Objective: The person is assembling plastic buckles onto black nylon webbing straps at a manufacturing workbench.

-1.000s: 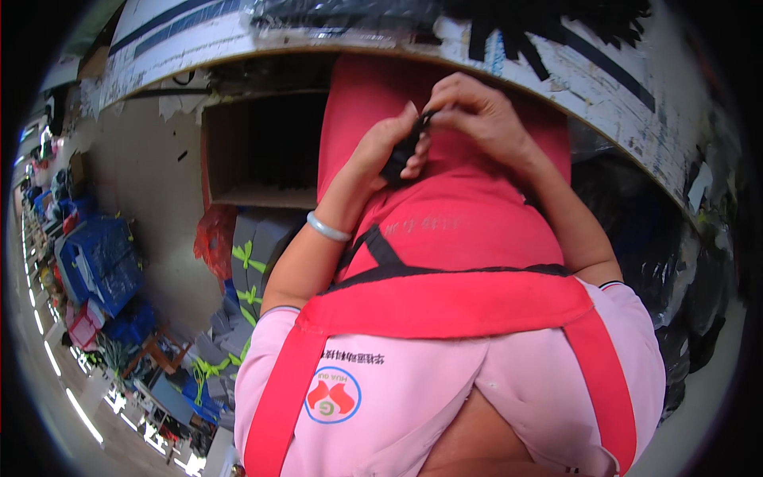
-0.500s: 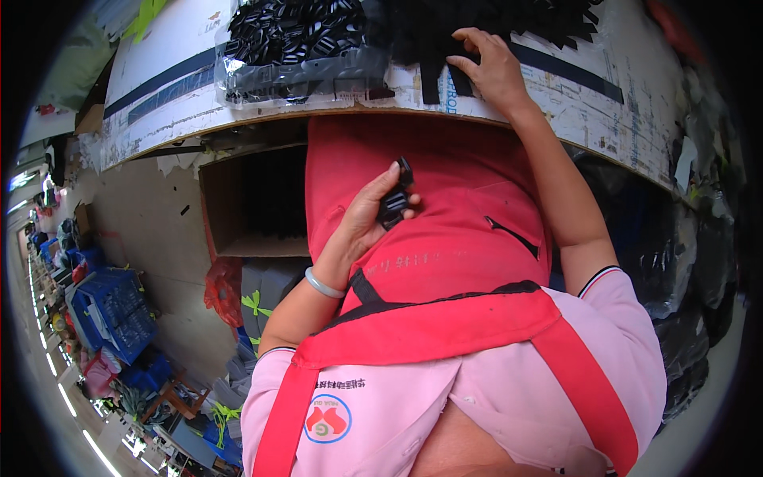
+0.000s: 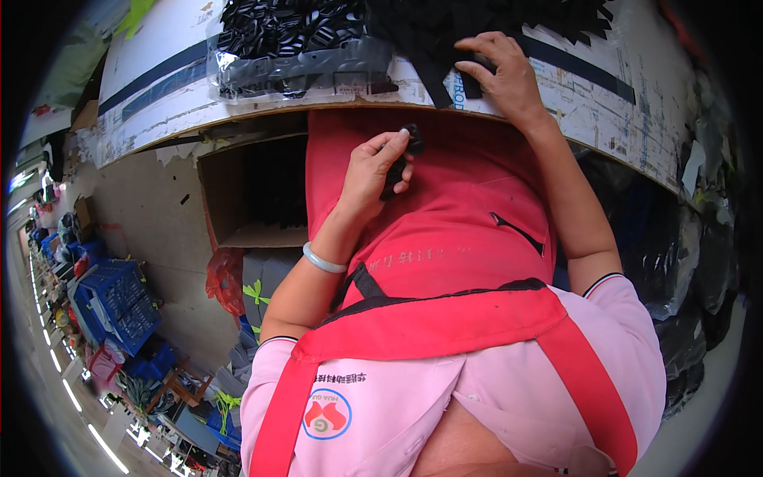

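At the blue-lettered white worktop [image 3: 572, 95], left grip [image 3: 372, 171] holds black buckles [image 3: 412, 140]; right grip [image 3: 513, 83] gapes over straps [image 3: 429, 67].

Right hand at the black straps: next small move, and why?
I'd probably close the thumb and fingers of the right hand on one of the black straps: the fingertips stand apart right at them, while the left hand holds a small black piece.

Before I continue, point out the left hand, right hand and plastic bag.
Left hand [image 3: 371, 172], head view: thumb side.
Right hand [image 3: 512, 78], head view: mid-hand.
Plastic bag [image 3: 306, 73], head view: near wall.
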Tool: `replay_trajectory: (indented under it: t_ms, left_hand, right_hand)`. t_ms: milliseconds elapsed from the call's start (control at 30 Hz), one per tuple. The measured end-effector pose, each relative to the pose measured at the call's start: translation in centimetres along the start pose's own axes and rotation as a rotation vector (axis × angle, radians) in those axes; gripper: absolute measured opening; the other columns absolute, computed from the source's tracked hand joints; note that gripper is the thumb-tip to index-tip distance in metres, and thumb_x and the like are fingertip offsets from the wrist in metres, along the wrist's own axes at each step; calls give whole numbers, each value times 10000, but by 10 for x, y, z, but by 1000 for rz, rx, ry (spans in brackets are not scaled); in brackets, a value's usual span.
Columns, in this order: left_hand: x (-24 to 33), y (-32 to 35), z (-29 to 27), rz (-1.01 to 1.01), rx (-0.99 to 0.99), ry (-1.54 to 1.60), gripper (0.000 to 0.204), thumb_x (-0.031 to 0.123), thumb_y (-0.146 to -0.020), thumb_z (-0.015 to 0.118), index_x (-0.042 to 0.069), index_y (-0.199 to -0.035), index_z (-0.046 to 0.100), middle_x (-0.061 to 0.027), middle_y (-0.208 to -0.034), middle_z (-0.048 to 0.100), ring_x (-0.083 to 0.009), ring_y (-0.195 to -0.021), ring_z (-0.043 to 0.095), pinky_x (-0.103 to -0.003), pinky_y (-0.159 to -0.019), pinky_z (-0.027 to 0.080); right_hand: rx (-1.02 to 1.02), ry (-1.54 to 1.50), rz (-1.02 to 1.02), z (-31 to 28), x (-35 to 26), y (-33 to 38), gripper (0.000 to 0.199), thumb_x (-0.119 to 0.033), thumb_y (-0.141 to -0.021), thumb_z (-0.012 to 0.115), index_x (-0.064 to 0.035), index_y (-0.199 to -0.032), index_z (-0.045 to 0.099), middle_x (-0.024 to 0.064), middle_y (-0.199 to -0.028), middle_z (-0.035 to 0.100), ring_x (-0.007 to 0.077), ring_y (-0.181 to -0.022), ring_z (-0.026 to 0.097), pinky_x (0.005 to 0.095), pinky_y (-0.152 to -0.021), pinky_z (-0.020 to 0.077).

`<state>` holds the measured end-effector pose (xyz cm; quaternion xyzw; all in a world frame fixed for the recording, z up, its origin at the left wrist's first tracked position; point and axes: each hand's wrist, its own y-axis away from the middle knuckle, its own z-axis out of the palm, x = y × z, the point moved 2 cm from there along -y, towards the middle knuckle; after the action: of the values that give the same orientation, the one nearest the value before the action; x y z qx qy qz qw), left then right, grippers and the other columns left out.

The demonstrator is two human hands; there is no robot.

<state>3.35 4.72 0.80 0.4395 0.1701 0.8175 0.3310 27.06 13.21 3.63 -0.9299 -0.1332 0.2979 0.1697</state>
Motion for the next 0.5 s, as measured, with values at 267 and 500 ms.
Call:
replay_trajectory:
  t_ms: [267,500]
  left_hand:
    - [-6,-4,-5,14,-33,-156,265,268,-925,643,8,-873,634,-51,-635,578,-92,-476,495,-216,-416,363]
    - [-9,-6,-9,18,-14,-154,258,263,-921,649,9,-879,637,-48,-623,574,-88,-472,487,-215,-418,352]
  right_hand:
    - [-84,37,-70,7,-1,1,230,-188,-799,719,-123,-1018,691,50,-998,594,235,-975,566,332,-857,464]
    - [-112,10,-161,9,-7,-4,223,-148,-794,712,-128,-1013,676,48,-993,593,241,-967,565,343,-863,460]
